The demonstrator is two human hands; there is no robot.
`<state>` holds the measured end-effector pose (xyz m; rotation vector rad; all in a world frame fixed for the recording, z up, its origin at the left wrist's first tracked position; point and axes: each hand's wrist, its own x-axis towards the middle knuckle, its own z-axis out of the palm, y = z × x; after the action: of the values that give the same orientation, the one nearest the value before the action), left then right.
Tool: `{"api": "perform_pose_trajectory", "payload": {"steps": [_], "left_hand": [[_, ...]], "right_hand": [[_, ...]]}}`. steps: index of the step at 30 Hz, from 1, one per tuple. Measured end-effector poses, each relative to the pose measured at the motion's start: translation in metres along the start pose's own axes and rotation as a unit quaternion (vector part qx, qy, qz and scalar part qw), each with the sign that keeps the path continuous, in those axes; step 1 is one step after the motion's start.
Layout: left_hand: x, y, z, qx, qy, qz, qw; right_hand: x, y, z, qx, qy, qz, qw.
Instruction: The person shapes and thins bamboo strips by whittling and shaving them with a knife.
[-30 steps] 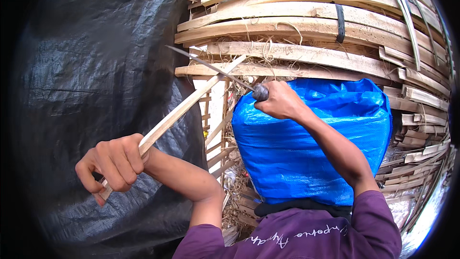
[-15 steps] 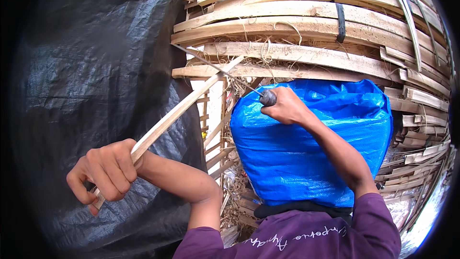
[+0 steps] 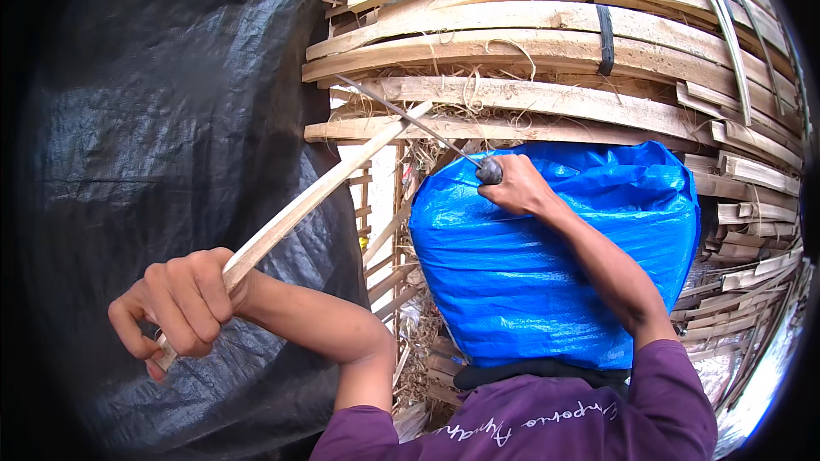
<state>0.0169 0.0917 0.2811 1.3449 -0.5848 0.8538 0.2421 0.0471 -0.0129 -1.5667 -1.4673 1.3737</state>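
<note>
Strip of pale wood (image 3: 295,216) lies slantwise from the lower left of the frame to the upper middle. The left hand (image 3: 178,303), at the lower left, holds it close to its lower end; the fingers are bent firmly around the wood, and a short end comes out below them. The right hand (image 3: 519,184) is near the centre, with its fingers closed on the dark rounded handle (image 3: 489,172) of a long thin knife (image 3: 444,139). The knife points to the upper left and crosses the strip near its upper end; whether its edge enters the wood, I cannot tell. A black sheet (image 3: 162,137) covers the left side. A blue sheet (image 3: 538,290) lies below the right hand, in front of the purple shirt (image 3: 547,414). Long wooden pieces (image 3: 564,98) are stacked across the top, with a dark band (image 3: 606,38) around some.
</note>
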Motion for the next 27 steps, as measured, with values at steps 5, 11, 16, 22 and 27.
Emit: {"api": "perform_pose_trajectory", "payload": {"steps": [5,11,16,22,27], "left_hand": [[-0.001,0.006,-0.002,0.032,0.043,0.027,0.998],[-0.006,0.004,-0.005,0.024,0.042,0.024,0.999],[-0.01,0.01,-0.001,0.048,0.06,0.036,0.996],[-0.033,0.019,-0.002,0.072,0.121,0.077,0.987],[-0.034,0.016,0.009,0.063,0.105,0.076,0.989]], "right_hand": [[0.01,0.011,0.007,0.013,-0.012,0.022,1.0],[0.017,0.029,0.01,0.009,0.026,0.054,0.998],[0.002,-0.01,0.008,-0.015,-0.013,-0.053,0.998],[0.017,0.026,0.016,-0.005,0.001,0.012,1.0],[-0.006,-0.01,0.011,-0.006,0.0,-0.039,0.999]]}}
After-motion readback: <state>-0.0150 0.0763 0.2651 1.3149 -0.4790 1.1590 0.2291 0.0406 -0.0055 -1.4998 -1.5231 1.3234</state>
